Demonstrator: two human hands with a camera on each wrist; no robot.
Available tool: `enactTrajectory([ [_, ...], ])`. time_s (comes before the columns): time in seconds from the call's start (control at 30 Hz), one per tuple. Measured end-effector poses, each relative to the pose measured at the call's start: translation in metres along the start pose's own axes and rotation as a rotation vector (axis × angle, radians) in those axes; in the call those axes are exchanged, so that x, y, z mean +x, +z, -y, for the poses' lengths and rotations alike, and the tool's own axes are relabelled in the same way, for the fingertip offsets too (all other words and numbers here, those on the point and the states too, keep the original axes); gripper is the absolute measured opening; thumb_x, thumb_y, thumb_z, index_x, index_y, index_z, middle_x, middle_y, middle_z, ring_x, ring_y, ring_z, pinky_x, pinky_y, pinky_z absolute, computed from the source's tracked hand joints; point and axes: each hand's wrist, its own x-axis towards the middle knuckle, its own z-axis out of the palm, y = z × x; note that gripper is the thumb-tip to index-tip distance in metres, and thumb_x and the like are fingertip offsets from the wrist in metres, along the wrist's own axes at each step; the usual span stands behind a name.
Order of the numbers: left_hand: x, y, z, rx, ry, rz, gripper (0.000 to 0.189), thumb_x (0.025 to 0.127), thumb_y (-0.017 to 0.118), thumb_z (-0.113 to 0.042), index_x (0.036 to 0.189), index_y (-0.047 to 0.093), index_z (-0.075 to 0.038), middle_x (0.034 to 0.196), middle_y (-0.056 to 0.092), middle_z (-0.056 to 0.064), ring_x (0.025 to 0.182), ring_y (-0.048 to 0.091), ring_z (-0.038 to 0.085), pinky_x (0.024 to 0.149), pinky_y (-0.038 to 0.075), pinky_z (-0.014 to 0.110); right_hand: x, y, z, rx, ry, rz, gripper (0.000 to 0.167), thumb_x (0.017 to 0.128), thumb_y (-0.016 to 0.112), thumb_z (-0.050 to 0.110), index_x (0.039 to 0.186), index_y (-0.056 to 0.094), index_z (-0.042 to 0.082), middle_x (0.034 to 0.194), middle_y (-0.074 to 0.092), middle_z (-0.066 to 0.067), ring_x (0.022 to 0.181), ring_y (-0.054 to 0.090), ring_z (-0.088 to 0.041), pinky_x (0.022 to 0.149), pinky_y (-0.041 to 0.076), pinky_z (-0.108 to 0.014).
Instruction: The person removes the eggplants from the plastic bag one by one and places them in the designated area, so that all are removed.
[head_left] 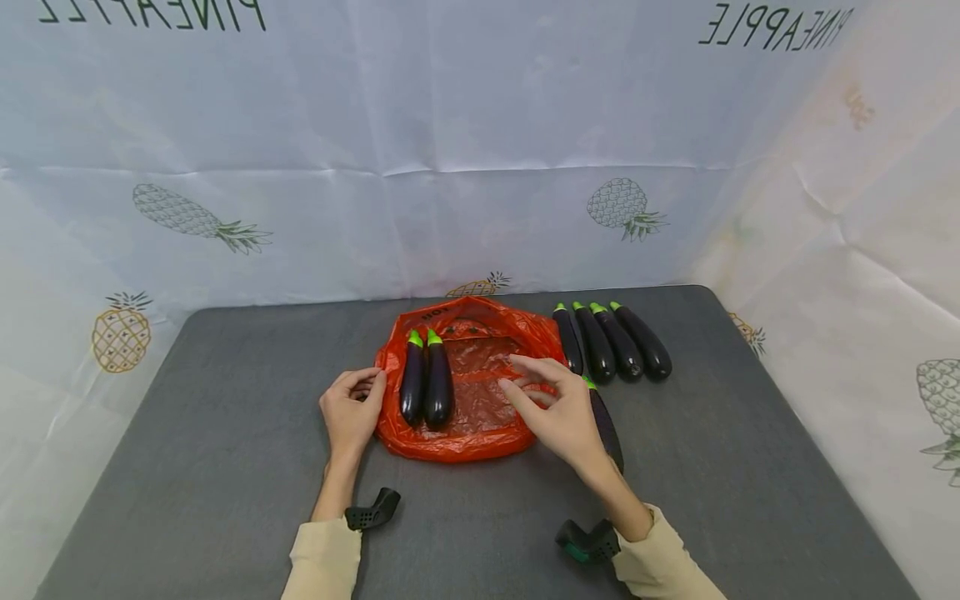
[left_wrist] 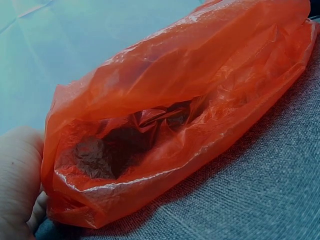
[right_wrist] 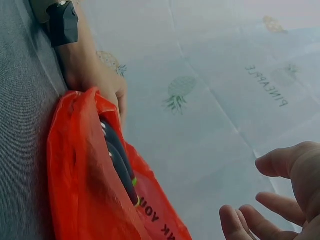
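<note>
A red plastic bag [head_left: 480,446] lies spread with its mouth wide on the grey table. Two dark eggplants [head_left: 438,383] lie side by side in its left part, green stem ends pointing away; the right wrist view shows these eggplants [right_wrist: 120,165] behind the bag's near wall. My left hand [head_left: 354,408] pinches the bag's left rim between thumb and fingers. Over the bag's right side hovers my right hand [head_left: 555,408], fingers parted, nothing between them. Under the right hand's wrist, another eggplant [head_left: 606,429] lies on the table, partly hidden.
Several more eggplants [head_left: 618,343] stand in a row right of the bag, near the far edge of the table [head_left: 247,433]. A white pineapple-print sheet [head_left: 480,100] hangs behind and at both sides. Black wrist devices [head_left: 372,509] sit on both forearms.
</note>
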Motion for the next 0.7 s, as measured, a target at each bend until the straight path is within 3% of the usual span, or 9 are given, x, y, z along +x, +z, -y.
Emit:
enactTrajectory([
  [0.4, 0.001, -0.004, 0.004, -0.032, 0.013, 0.03, 0.006, 0.088, 0.079, -0.007, 0.088, 0.081, -0.001, 0.079, 0.074, 0.016, 0.067, 0.056, -0.008, 0.064, 0.046, 0.003, 0.012, 0.043, 0.003, 0.107, 0.054, 0.094, 0.037, 0.09, 0.079, 0.012, 0.126, 0.072, 0.008, 0.118, 0.07, -0.014, 0.096, 0.072, -0.025, 0.082, 0.062, -0.027],
  [0.7, 0.0, -0.002, 0.004, -0.024, 0.012, 0.012, 0.004, 0.086, 0.08, -0.002, 0.087, 0.08, 0.002, 0.078, 0.073, 0.018, 0.066, 0.055, -0.009, 0.063, 0.044, 0.003, 0.021, 0.065, 0.008, 0.172, 0.067, 0.094, 0.035, 0.092, 0.077, 0.014, 0.126, 0.072, 0.006, 0.113, 0.068, -0.024, 0.094, 0.07, -0.023, 0.084, 0.063, -0.032],
])
